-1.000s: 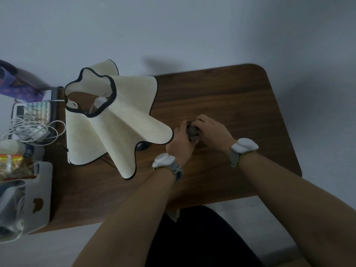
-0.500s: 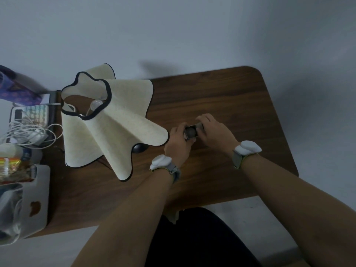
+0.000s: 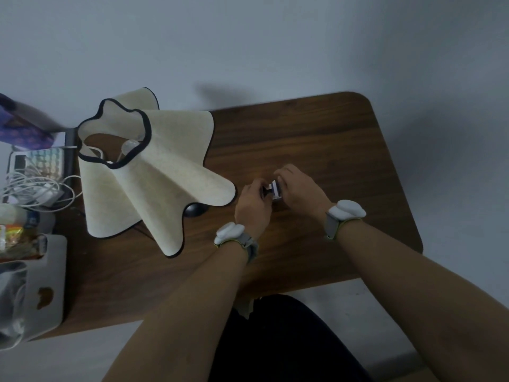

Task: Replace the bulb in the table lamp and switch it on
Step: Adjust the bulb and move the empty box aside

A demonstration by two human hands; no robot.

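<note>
A small box (image 3: 276, 190), white with a dark open end, sits between the person's two hands above the middle of the wooden table (image 3: 316, 139). What is inside it is too small and dim to make out. The left hand (image 3: 252, 205) is curled around the box's dark end, fingers closed on it. The right hand (image 3: 298, 188) grips the white end from the other side, fingertips pinched over the top edge. Both wrists wear a grey band with a white lump on it.

To the left of the hands stands the table lamp, its cream shade (image 3: 154, 177) wavy and edged in black, tilted so the top opening faces the viewer. Through that opening a bulb (image 3: 129, 146) shows inside the shade, unlit. The lamp's dark base (image 3: 196, 209) peeks out from under the shade's near edge, close to the left hand but not touching it.

Further left, at the table's edge, lie a tangle of white cable (image 3: 35, 188), a pale keypad-like thing (image 3: 45, 164), and a white holder (image 3: 41, 285) stuffed with packets.
</note>
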